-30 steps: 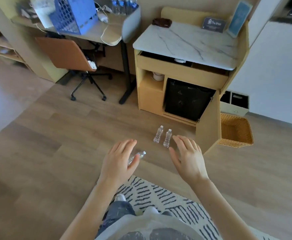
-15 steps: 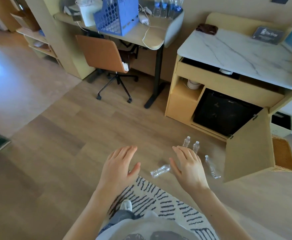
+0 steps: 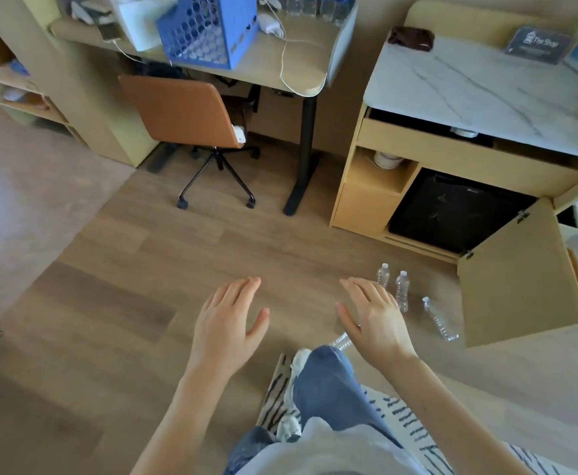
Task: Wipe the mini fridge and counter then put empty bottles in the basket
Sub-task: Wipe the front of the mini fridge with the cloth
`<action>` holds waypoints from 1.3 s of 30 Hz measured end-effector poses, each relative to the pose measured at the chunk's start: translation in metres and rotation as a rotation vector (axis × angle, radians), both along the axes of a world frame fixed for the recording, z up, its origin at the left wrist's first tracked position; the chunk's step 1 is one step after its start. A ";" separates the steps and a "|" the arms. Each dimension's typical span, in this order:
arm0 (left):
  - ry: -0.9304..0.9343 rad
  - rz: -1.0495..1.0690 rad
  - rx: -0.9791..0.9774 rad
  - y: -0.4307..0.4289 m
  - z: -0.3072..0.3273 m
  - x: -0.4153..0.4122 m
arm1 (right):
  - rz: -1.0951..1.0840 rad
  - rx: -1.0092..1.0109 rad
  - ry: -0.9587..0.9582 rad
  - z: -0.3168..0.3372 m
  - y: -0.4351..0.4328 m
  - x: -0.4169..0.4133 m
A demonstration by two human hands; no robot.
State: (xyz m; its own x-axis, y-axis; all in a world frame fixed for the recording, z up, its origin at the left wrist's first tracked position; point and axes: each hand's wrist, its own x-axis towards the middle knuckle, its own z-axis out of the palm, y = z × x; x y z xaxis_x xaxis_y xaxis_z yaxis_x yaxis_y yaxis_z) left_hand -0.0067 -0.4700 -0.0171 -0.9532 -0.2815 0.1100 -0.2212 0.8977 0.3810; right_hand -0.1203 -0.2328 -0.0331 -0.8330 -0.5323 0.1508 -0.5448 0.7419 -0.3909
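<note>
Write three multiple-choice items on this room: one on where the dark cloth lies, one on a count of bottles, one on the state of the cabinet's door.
1. The cloth lies on:
A the chair
B the counter
C the desk

2. How many bottles stand upright on the floor?
A none
B five
C two

3. The cabinet's door is:
A open
B shut
C missing

Key:
1 B: the cloth sits at the back left corner of the marble counter.
2 C: two bottles stand side by side near the door, and a third lies flat beside them.
3 A: the door hangs out from the cabinet, baring the black fridge.
</note>
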 end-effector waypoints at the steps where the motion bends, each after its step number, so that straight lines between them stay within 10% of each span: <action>1: -0.001 0.009 0.016 -0.008 -0.004 -0.009 | -0.004 0.005 0.006 -0.003 -0.007 -0.009; 20: 0.067 -0.126 -0.049 -0.207 0.032 -0.319 | -0.148 -0.100 0.049 0.015 -0.203 -0.292; 39: 0.087 -0.737 0.012 -0.251 0.031 -0.717 | -0.621 -0.002 0.067 0.047 -0.246 -0.563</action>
State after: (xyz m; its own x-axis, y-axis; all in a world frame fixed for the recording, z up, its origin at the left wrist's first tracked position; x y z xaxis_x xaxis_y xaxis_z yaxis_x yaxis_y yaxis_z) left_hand -0.7241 -0.7206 0.0140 -0.8836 0.4259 0.1943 0.4681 0.7976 0.3804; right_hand -0.6838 -0.4793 0.0144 -0.9756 0.0490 0.2140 -0.0352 0.9273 -0.3728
